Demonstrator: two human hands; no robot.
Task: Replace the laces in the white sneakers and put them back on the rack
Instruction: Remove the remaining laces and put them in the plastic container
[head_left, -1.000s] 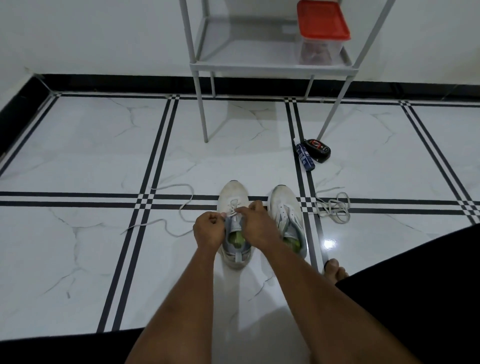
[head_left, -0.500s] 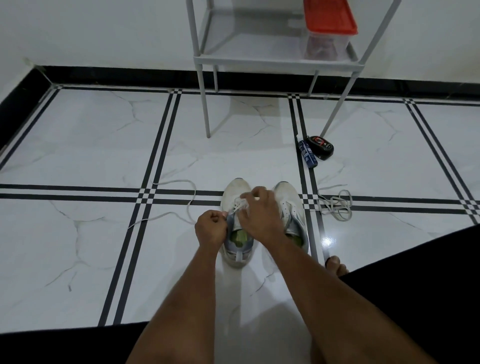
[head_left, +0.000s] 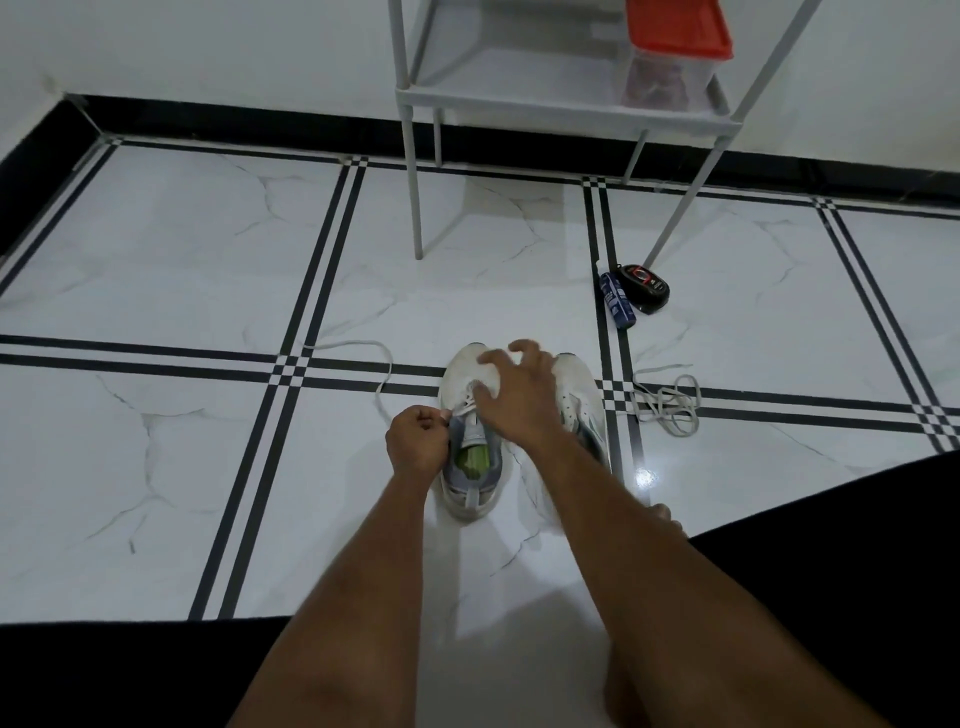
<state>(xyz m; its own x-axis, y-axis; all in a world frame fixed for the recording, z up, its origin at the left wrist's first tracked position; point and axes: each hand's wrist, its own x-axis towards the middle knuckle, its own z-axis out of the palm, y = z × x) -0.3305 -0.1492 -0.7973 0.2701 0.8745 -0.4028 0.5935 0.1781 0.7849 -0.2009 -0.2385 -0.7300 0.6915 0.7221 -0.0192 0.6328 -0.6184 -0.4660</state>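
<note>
Your left hand (head_left: 418, 438): fist closed on a lace end at the left sneaker's (head_left: 470, 457) eyelets.
Your right hand (head_left: 517, 395): fingers (head_left: 522, 347) spread and curled over that sneaker's toe, thumb by the laces.
Right sneaker (head_left: 582, 400): just beside the left one, partly hidden by your forearm.
Lace in hand (head_left: 374, 364): trails left across the floor (head_left: 156, 260).
Loose lace (head_left: 667, 402): bundled right of the shoes.
Rack (head_left: 566, 104): against the wall, a red-lidded container (head_left: 672, 52) on its shelf.
Beside a rack leg: a blue tube (head_left: 616, 301) and a black tin (head_left: 644, 287), touching.

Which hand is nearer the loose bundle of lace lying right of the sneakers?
Right. The right hand is over the sneakers' toes, closer to the lace bundle; the left hand is further left.
</note>
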